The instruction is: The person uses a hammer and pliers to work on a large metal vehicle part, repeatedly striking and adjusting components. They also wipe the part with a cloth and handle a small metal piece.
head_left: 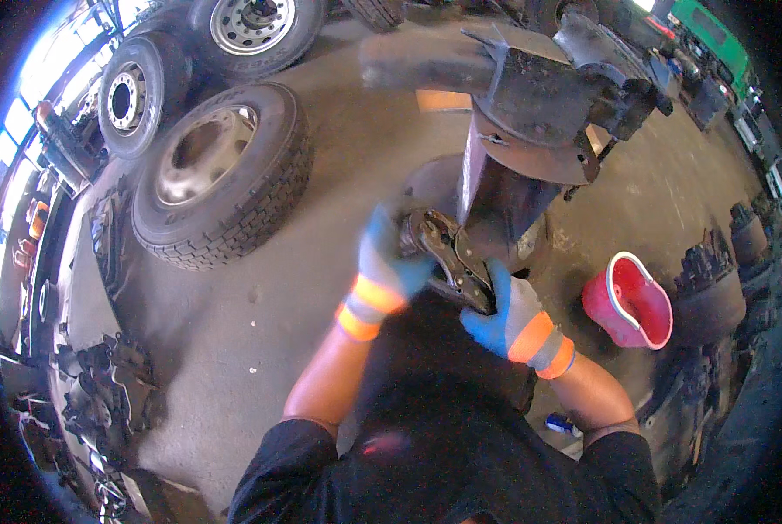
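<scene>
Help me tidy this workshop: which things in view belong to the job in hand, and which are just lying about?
Job in hand:
dark metal tool, held in the right hand
dark metal stand just beyond, probably

Apparently lying about:
red bucket
nearest wheel
metal parts at lower left

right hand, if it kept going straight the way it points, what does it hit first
The right hand would most likely meet the dark metal tool that it already grips; beyond that, the blurred left hand seems close to the line, though depth is unclear.
</scene>
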A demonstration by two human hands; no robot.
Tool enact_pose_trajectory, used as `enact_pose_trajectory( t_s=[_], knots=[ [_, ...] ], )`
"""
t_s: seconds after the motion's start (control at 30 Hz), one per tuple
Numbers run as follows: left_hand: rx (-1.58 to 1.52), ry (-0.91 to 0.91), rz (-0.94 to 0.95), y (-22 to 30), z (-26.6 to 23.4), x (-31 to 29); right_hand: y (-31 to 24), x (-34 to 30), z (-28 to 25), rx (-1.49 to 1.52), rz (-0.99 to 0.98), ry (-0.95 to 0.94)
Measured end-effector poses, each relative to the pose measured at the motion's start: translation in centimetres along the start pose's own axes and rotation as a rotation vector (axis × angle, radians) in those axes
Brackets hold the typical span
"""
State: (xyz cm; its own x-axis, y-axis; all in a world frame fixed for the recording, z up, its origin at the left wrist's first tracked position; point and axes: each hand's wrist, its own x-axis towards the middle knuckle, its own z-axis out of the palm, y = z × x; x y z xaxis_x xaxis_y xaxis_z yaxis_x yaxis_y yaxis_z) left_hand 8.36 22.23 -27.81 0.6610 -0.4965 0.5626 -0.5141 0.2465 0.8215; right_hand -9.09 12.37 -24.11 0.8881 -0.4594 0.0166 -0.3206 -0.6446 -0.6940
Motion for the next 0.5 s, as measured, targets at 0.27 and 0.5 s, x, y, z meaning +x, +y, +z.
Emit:
enact_pose_trajectory(
  t_s=[0.27,0.5],
  knots=[
    [-0.158,-0.014,-0.324,-1.2,0.7,0.1,0.8,0.2,0.3,0.427,0.034,0.049],
    [-1.091,-0.313,-0.724,-3.9,1.6,-4.2,1.6,1.0,-0.8,0.223,0.170,0.139]
  ],
)
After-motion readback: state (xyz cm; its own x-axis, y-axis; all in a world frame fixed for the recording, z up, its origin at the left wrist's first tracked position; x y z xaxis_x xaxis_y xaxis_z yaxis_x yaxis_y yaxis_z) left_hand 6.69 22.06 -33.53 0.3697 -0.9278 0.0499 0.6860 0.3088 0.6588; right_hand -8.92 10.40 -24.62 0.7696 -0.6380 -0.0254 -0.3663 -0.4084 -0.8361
